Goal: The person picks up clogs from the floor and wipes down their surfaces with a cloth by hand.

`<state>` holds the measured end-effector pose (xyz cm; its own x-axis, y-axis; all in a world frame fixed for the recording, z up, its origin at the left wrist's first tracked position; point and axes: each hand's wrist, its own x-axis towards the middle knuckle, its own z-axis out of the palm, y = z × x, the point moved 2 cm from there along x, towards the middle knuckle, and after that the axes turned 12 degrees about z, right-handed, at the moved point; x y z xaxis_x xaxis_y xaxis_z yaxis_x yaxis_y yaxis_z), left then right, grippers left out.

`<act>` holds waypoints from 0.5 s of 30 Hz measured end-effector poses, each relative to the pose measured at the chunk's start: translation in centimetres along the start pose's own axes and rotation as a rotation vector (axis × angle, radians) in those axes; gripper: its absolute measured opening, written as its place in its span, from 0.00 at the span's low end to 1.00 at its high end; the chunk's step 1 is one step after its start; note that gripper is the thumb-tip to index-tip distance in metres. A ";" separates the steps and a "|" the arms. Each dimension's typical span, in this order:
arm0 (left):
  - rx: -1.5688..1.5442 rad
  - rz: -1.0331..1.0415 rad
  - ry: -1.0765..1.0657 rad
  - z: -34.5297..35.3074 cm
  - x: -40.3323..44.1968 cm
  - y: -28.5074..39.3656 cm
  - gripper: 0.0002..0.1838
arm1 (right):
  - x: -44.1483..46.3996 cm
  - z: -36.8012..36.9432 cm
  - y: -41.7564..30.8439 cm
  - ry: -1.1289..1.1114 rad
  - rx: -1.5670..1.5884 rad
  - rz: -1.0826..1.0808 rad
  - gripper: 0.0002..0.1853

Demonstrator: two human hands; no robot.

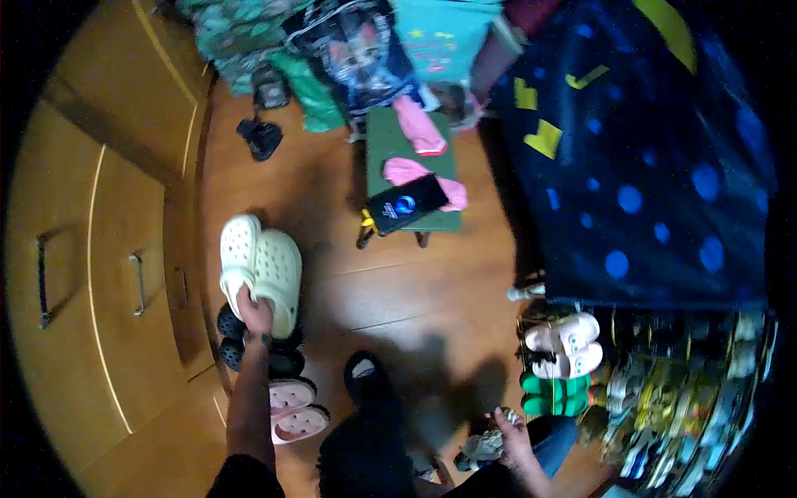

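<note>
My left hand (pixel 256 314) grips a pair of cream clogs (pixel 276 267) at their heel end. The clogs have round holes over the toes and are held side by side above the floor. Below them stand black clogs (pixel 231 355), partly covered by the cream pair and my arm. A pair of pink clogs (pixel 292 409) sits closer to me, beside my forearm. On the other side, my right hand (pixel 515 433) is low near my knee with its fingers curled. What it holds, if anything, is blurred. Greyish shoes (pixel 483 448) lie just under it.
Wooden cabinets (pixel 124 207) with handles line the left. A green stool (pixel 382 141) carries pink socks (pixel 419 124) and a phone (pixel 405 206). Bags (pixel 353 54) stand behind it. On the right, a dark blue-dotted cover (pixel 647 149) hangs above a crowded shoe rack (pixel 677 398), with green slippers (pixel 556 393) alongside.
</note>
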<state>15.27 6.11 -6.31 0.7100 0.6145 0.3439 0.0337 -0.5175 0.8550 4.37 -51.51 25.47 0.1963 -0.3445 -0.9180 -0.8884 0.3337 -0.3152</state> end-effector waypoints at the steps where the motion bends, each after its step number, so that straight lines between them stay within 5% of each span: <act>1: 0.064 0.061 -0.057 -0.5 -1.0 6.8 0.27 | -0.6 -2.4 0.4 -0.102 0.040 0.032 0.13; 2: 0.058 -0.026 -0.128 -0.7 -2.4 9.1 0.27 | -0.4 -4.6 0.8 -0.156 0.085 -0.064 0.11; 4: 0.066 0.218 -0.170 -0.3 -3.9 15.8 0.19 | -3.0 -7.8 0.2 -0.308 0.212 -0.132 0.11; 10: -0.240 0.600 -0.647 3.5 -4.1 36.7 0.18 | -10.0 -21.4 2.3 -0.337 0.457 -0.470 0.21; 15: -0.142 1.082 -1.118 6.5 -9.3 56.1 0.17 | -14.7 -33.9 8.3 -0.359 0.979 -0.693 0.16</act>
<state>15.15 -32.46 35.95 0.4967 -0.7705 0.3995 -0.8381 -0.3061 0.4516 -19.91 -73.44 44.49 0.7373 -0.5012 -0.4529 0.0980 0.7427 -0.6624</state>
